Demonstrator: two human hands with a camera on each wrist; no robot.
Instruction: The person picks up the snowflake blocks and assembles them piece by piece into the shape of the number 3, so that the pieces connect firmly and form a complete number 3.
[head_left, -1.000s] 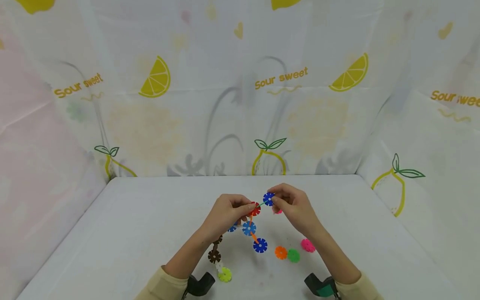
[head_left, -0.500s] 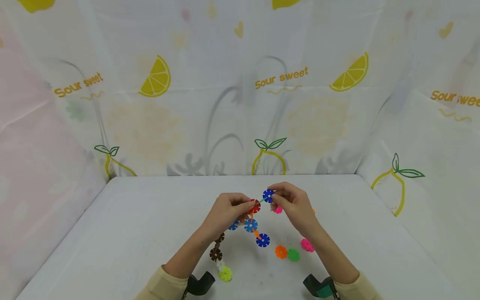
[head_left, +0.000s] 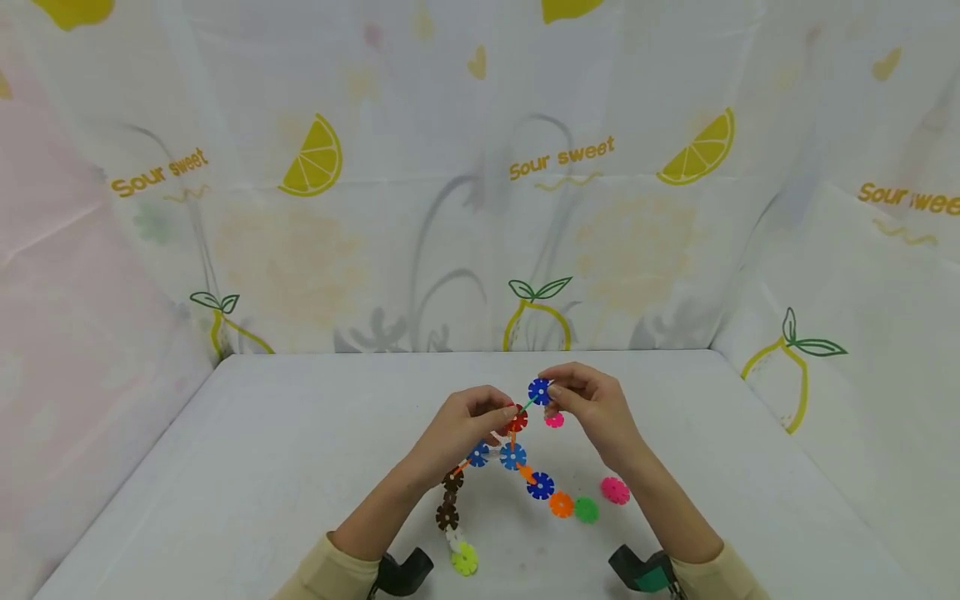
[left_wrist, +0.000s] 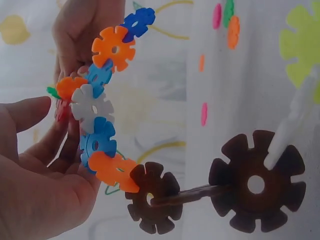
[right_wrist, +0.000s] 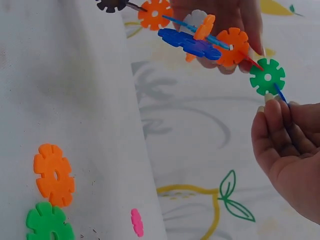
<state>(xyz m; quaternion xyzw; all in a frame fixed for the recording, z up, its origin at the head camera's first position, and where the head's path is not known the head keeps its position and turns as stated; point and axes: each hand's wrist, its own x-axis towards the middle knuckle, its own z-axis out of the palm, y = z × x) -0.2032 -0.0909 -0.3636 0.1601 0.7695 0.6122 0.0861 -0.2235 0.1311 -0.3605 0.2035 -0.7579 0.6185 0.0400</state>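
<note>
In the head view, your chain of notched plastic discs (head_left: 513, 456) hangs over the tabletop (head_left: 300, 467); take its red disc (head_left: 517, 419) as your mark. Your left hand (head_left: 471, 422) pinches the red disc, and up and to the right of it your right hand (head_left: 594, 407) pinches a dark-blue disc (head_left: 539, 392), with a green disc (head_left: 529, 402) seen edge-on between them. Below the red disc, one branch runs down-right; the other runs down-left through brown and white pieces to a yellow-green disc (head_left: 465, 559). Below and right of the red disc you have a loose orange disc (head_left: 562, 505), a loose green disc (head_left: 587, 510) and a loose pink disc (head_left: 616, 491). The left wrist view shows you a white disc (left_wrist: 92, 108) face-on, just right of the partly covered red disc; your left palm faces the camera, thumb reaching to the red disc. In the right wrist view, the green disc shows its face and round hole, beside the red disc's thin edge; your right fingers bend inward, gripping the edge-on dark-blue disc.
</note>
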